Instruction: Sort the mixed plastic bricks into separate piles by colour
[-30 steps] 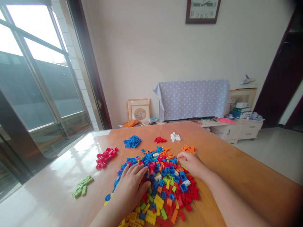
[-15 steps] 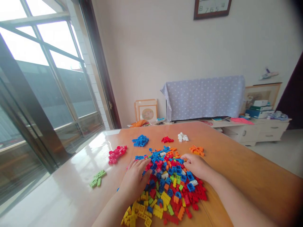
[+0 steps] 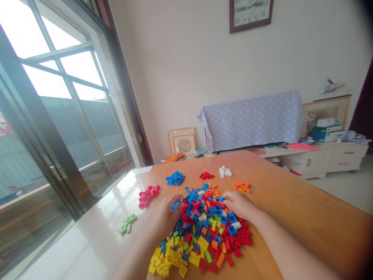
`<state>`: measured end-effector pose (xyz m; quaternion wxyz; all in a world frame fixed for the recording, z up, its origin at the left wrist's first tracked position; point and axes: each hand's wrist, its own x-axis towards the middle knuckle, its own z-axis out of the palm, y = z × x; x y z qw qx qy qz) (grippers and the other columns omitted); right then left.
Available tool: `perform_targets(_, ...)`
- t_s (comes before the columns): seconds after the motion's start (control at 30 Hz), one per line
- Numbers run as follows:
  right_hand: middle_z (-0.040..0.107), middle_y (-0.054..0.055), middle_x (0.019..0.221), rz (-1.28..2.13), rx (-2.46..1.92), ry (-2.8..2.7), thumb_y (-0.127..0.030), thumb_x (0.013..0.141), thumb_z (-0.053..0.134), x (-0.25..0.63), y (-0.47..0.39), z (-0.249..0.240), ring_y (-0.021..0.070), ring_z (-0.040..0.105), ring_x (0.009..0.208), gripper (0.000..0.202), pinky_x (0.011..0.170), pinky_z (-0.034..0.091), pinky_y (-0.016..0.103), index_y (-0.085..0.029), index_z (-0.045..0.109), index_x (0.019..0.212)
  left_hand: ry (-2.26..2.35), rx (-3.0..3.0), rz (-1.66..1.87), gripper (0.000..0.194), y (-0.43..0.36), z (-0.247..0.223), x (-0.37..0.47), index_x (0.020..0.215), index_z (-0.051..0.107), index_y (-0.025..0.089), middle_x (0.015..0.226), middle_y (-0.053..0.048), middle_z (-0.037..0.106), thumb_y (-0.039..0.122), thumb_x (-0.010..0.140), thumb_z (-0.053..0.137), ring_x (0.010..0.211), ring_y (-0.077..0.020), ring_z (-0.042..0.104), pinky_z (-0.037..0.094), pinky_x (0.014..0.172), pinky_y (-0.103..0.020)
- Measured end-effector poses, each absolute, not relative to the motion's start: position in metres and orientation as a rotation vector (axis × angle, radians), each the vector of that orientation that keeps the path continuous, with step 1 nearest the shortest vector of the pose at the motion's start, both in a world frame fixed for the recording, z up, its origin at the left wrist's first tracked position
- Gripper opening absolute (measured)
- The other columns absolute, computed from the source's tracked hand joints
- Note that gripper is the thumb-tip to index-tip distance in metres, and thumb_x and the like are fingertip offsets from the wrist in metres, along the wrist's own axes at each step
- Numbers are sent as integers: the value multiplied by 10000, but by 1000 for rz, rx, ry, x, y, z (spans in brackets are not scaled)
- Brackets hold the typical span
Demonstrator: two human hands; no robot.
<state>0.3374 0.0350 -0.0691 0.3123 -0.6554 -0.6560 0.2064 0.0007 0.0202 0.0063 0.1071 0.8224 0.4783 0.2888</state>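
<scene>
A large heap of mixed toy building bricks point(image 3: 204, 229) in red, blue, yellow, green and orange lies on the wooden table point(image 3: 291, 202). At the heap's left edge, my left hand point(image 3: 167, 212) curls its thumb and fingers round some blue bricks point(image 3: 176, 205). My right hand point(image 3: 237, 202) is at the far right side of the heap, its fingers bent and closed against the bricks. Whatever those right fingertips grip is too small to make out.
Small sorted piles surround the heap: light green bricks point(image 3: 127, 224), pink bricks point(image 3: 148, 195), blue bricks point(image 3: 175, 178), red bricks point(image 3: 206, 175), white bricks point(image 3: 225, 171) and orange bricks point(image 3: 241, 187). A low white cabinet point(image 3: 316, 163) stands beyond the table.
My left hand has drawn back slightly left, its fingers closing from spread over the heap to round the blue bricks. My right hand stays near the same bricks. The view has tilted a little.
</scene>
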Motion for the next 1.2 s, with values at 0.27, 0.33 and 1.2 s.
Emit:
perform_targets(0.27, 625, -11, 679, 657, -1569, -1601, -370, 852, 575, 331, 33, -59, 151, 536, 680, 222, 633, 368, 250, -190, 661, 754, 1392, 2523, 797, 345, 25, 19, 17, 1306, 647, 290, 1333, -40, 693, 382, 999, 521, 1220, -238, 642, 495, 1025, -337)
perform_targets(0.33, 617, -16, 673, 705, -1514, -1585, -413, 866, 556, 323, 27, -53, 144, 523, 654, 261, 627, 385, 253, -190, 654, 772, 1354, 2558, 760, 351, 24, 22, 31, 1311, 642, 278, 1339, -53, 688, 367, 991, 528, 1246, -249, 629, 486, 1049, -353)
perform_targets(1.2, 594, 1, 742, 1027, -1378, -1269, -612, 829, 576, 301, 3, -21, 151, 494, 676, 446, 588, 377, 251, -192, 703, 914, 1859, 2309, 516, 139, 157, -10, -11, 899, 716, 138, 866, -76, 698, 191, 925, 591, 898, -235, 670, 504, 820, -343)
